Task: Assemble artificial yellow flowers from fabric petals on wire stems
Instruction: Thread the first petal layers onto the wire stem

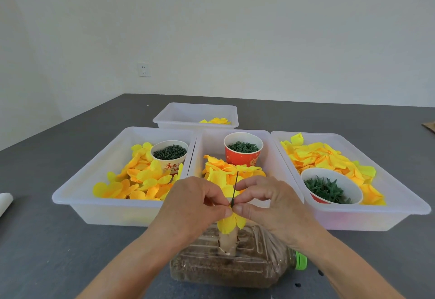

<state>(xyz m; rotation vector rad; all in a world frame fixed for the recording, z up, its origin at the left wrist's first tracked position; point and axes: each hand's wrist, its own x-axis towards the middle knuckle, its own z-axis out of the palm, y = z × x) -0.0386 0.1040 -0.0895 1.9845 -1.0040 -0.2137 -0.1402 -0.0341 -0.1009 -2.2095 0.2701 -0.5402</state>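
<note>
Left hand: the left hand [196, 201] is curling its fingers and pinching the wire stem [235, 188] between thumb and forefinger at the stem's lower end.
Right hand: the right hand [270, 201] is meeting the left from the opposite side, its thumb and forefinger pinching the same point on the stem, the other fingers arching loosely above.
Wire stem: thin, dark green, standing almost upright between the two hands, its tip rising in front of the middle tray.
Flower under assembly: yellow petals [229, 223] are hanging just below the pinch, over a cardboard tube [227, 243].
Holder: the tube is standing in a plastic bottle [235, 265] lying on its side, filled with brownish grain, its green cap [300, 260] pointing right.
Left tray [77, 195]: holding loose yellow-orange petals and a paper cup [170, 155] of dark green parts.
Middle tray [207, 141]: holding petals and a red cup [243, 149] of green rings.
Right tray [400, 195]: holding petals and a bowl [332, 187] of green leafy pieces.
Far tray [188, 113]: sitting behind the others, with a few yellow petals inside.
Surface: all of it is resting on a grey table [58, 240].
</note>
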